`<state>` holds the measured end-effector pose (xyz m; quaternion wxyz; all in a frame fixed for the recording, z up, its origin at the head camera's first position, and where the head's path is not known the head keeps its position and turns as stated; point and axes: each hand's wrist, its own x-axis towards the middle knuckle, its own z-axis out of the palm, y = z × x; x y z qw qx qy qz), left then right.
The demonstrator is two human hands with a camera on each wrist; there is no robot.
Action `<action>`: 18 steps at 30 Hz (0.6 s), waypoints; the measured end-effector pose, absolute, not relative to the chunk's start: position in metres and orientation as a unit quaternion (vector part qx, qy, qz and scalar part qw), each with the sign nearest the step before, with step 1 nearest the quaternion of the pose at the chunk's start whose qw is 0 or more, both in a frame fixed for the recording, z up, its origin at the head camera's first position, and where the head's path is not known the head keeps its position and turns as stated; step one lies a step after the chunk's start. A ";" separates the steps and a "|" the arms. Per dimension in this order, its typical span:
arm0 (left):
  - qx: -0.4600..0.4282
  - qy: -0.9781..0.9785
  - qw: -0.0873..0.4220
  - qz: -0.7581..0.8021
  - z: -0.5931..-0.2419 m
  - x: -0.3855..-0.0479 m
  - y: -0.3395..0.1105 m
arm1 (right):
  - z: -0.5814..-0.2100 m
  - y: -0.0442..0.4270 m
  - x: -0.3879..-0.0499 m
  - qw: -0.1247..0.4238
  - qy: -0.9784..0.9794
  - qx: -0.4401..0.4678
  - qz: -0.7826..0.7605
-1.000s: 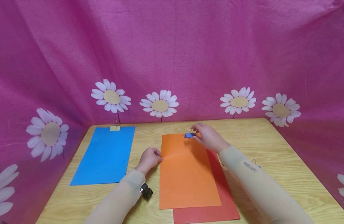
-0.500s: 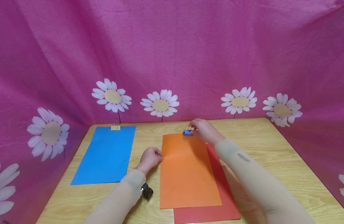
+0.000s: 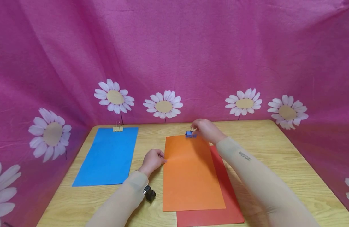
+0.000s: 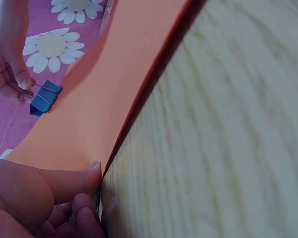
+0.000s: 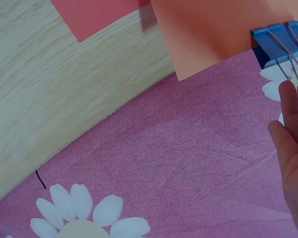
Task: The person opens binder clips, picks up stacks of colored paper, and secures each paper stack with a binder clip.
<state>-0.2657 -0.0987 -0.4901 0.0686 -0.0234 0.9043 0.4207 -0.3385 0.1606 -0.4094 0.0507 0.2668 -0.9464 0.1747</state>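
My left hand (image 3: 153,161) pinches the left edge of an orange sheet (image 3: 191,179); in the left wrist view its thumb (image 4: 82,181) lies on top and the other fingers curl at the edge. At the sheet's far edge sits a blue binder clip (image 3: 190,134), which my right hand (image 3: 207,130) holds by its wire handles. Seen from the right wrist, the clip (image 5: 280,39) has its mouth on the orange edge, with fingertips (image 5: 288,94) at the handles. A red sheet (image 3: 211,217) lies partly under the orange one.
On the left of the wooden table (image 3: 248,135) lies a blue sheet (image 3: 107,157) with a gold binder clip (image 3: 117,128) on its far edge. A black device (image 3: 149,193) is at my left wrist. A pink flowered cloth (image 3: 191,63) hangs behind and at both sides.
My right hand has moved slightly left and away from me, bringing the blue binder clip to the orange sheet's far edge. My left hand keeps its pinch on the sheet.
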 end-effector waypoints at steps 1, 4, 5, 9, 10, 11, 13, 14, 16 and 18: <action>-0.024 0.904 0.069 0.420 -0.490 -0.266 -0.099 | -0.409 0.160 -0.338 0.049 -0.947 0.268 0.172; -0.023 0.905 0.069 0.420 -0.491 -0.266 -0.099 | -0.408 0.158 -0.338 0.042 -0.947 0.272 0.163; -0.022 0.905 0.068 0.420 -0.491 -0.266 -0.099 | -0.408 0.158 -0.338 0.041 -0.948 0.273 0.161; -0.019 0.906 0.067 0.418 -0.491 -0.265 -0.099 | -0.411 0.156 -0.339 0.031 -0.948 0.276 0.158; -0.019 0.906 0.067 0.418 -0.491 -0.265 -0.099 | -0.411 0.155 -0.339 0.029 -0.947 0.277 0.158; -0.019 0.906 0.066 0.417 -0.492 -0.265 -0.099 | -0.412 0.155 -0.339 0.028 -0.947 0.278 0.159; -0.021 0.906 0.067 0.416 -0.492 -0.265 -0.099 | -0.414 0.155 -0.339 0.026 -0.946 0.282 0.160; -0.021 0.907 0.067 0.416 -0.492 -0.265 -0.099 | -0.415 0.155 -0.339 0.026 -0.945 0.284 0.160; -0.022 0.906 0.067 0.417 -0.492 -0.265 -0.099 | -0.417 0.155 -0.339 0.028 -0.944 0.289 0.158; -0.023 0.906 0.068 0.417 -0.492 -0.265 -0.099 | -0.419 0.155 -0.339 0.029 -0.943 0.293 0.154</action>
